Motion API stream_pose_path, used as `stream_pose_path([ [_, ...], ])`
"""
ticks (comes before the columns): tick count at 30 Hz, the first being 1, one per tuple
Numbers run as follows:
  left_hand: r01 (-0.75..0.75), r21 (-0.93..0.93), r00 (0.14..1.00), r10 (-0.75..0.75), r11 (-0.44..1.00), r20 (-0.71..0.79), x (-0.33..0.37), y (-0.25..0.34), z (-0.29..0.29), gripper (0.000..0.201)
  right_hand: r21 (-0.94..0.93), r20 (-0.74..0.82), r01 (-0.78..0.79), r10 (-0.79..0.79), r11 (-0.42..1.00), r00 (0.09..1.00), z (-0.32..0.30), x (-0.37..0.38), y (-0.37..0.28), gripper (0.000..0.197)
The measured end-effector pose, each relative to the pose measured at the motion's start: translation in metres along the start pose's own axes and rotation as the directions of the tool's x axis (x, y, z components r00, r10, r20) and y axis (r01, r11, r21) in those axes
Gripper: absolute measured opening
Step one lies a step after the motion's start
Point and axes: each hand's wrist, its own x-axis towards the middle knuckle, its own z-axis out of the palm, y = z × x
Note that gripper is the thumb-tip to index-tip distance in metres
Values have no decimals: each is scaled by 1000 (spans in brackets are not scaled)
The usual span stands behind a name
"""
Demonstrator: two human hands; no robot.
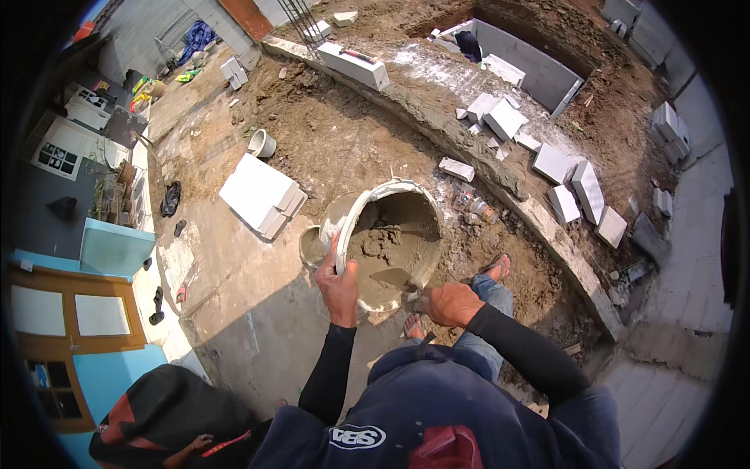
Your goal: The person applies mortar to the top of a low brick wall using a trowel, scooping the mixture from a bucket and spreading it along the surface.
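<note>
In front of me a white bucket [431,283] stands tilted, with wet grey mortar [383,246] inside. My left hand [337,285] grips its near left rim, thumb and fingers on either side of the wall. At the near right of the bucket, my right hand [451,303] is closed around the handle of a trowel [394,277]. The trowel's blade lies in the mortar, partly coated with it. Most of the handle is hidden in my fist.
A smaller pail [312,245] sits left of the bucket; another white pail [262,144] stands farther off. White blocks [258,187] are stacked at the left. A low concrete beam [469,148] runs diagonally beyond, with loose blocks [553,166] and a pit [539,55] behind it. Someone's hand [191,447] shows lower left.
</note>
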Motion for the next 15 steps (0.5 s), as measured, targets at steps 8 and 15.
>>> stream_pose_path([
  [8,-206,39,978,207,978,0,-6,50,-29,61,-350,-329,-2,-121,937,936,8,65,-27,28],
  [15,-492,139,870,480,859,110,-28,59,-39,49,-214,-435,-2,-93,977,895,-1,57,-71,40],
])
